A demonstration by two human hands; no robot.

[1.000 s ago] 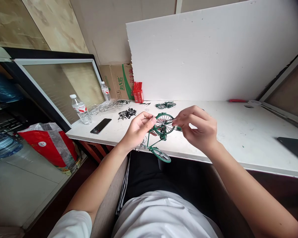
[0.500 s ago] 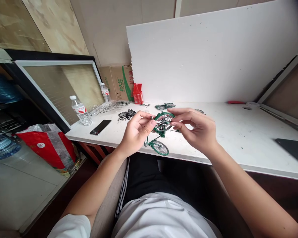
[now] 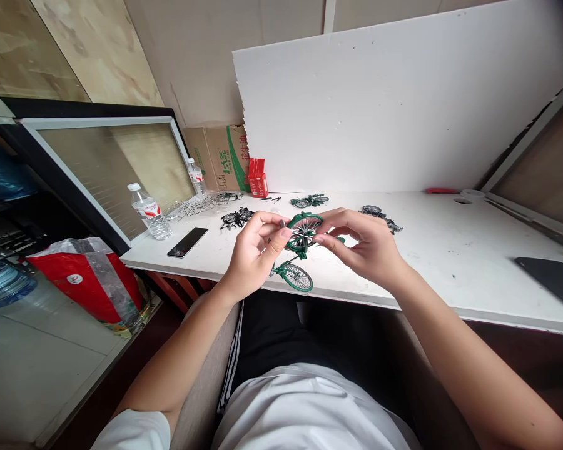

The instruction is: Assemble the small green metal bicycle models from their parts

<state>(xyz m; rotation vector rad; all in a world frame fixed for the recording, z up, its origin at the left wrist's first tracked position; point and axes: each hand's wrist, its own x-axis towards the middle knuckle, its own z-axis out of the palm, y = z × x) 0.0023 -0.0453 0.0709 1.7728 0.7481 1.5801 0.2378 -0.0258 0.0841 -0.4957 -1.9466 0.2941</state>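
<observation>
Left hand point(image 3: 253, 250) raised over table point(image 3: 450, 250) edge, fingers curled, thumb and forefinger pinching the bike point(image 3: 298, 250) at its upper wheel. Bike held tilted above table edge, between hands. Right hand point(image 3: 366, 247) opposite, fingertips nipping wheel's other side.

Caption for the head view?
Left hand and right hand pinch a green model bicycle by its upper wheel over the white table.

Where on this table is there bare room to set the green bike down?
Widest bare stretch: the table right of the right hand, between dark model and black slab. Smaller patch: between phone and left hand. Crowded: back left, around bottle and wire parts. Both hands hold the green bike.
</observation>
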